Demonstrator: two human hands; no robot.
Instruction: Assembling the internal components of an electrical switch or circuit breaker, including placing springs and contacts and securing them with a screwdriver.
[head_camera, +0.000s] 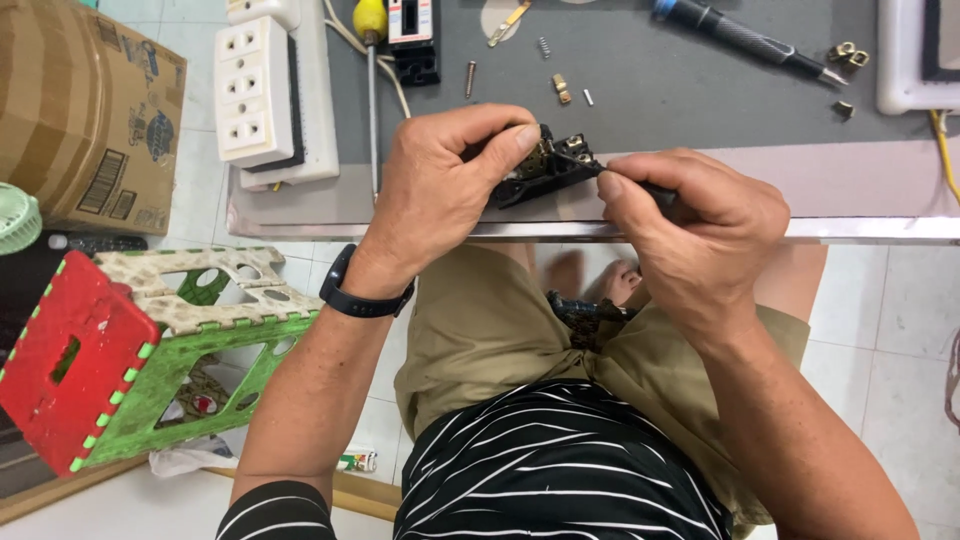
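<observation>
A blocky black plastic socket part (545, 165) with brass contacts is gripped by the left hand (440, 190); a thin dark tool (640, 185), pinched in the closed right hand (690, 235), is pressed against it.

Bare grey desk (700, 95) mat far of the hands: open passage. Far left blocked by white power strip (262, 90) and screwdriver (372, 90); loose screws (470, 78), black pen tool (745, 38) far right.

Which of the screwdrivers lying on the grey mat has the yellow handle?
The thin one at the left, beside the white socket strip, pointing at the table edge. The other, top right, has a dark blue-and-black handle.
</observation>
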